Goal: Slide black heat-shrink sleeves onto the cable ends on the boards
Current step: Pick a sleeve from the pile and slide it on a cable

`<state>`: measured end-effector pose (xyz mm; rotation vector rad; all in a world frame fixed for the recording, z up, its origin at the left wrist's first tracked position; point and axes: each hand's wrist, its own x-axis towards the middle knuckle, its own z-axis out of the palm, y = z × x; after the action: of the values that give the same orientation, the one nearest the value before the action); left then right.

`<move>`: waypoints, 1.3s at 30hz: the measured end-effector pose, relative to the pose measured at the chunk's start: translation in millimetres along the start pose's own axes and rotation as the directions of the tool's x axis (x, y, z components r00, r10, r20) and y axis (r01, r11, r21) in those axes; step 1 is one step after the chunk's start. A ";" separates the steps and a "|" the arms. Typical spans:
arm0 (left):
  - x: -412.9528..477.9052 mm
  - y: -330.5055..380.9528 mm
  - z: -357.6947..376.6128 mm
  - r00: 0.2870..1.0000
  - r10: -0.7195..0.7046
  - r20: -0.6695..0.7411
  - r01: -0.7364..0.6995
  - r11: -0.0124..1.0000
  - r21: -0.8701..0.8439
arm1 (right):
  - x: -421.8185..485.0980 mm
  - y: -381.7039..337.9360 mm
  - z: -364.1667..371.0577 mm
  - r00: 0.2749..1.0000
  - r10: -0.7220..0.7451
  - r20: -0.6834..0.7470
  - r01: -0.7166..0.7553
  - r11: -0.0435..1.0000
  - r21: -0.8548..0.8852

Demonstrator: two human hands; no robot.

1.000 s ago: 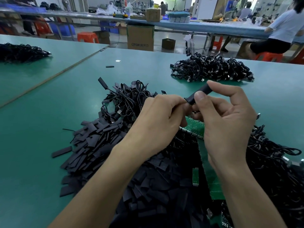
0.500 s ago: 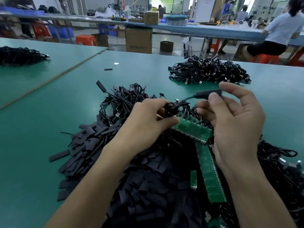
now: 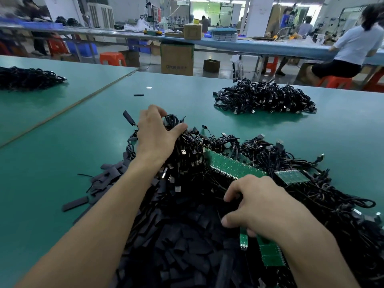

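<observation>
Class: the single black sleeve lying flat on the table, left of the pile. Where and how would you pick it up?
Probably pinch the sleeve across its long edges near the left end, coming from above and the left: it lies flat, with bare table around that end.
</observation>
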<state>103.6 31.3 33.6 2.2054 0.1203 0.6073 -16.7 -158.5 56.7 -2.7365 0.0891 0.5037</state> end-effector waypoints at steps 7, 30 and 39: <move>-23.7 6.4 1.5 0.986 0.097 -0.133 -0.104 0.994 -0.042 | 0.3 -2.9 8.5 0.999 0.018 0.049 -0.010 0.987 -0.158; -55.2 10.4 -7.9 0.984 0.164 0.062 -0.151 0.972 -0.183 | -2.1 -4.2 22.7 0.999 -0.045 0.029 0.051 0.969 -0.241; -56.7 13.3 -13.3 0.978 0.193 0.083 -0.173 0.965 -0.197 | 3.5 -7.1 30.4 0.980 -0.052 -0.190 0.035 0.995 -0.092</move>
<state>46.1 15.8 29.0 2.0702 -0.1899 0.5808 -22.7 -141.1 31.3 -2.8602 0.0560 0.2342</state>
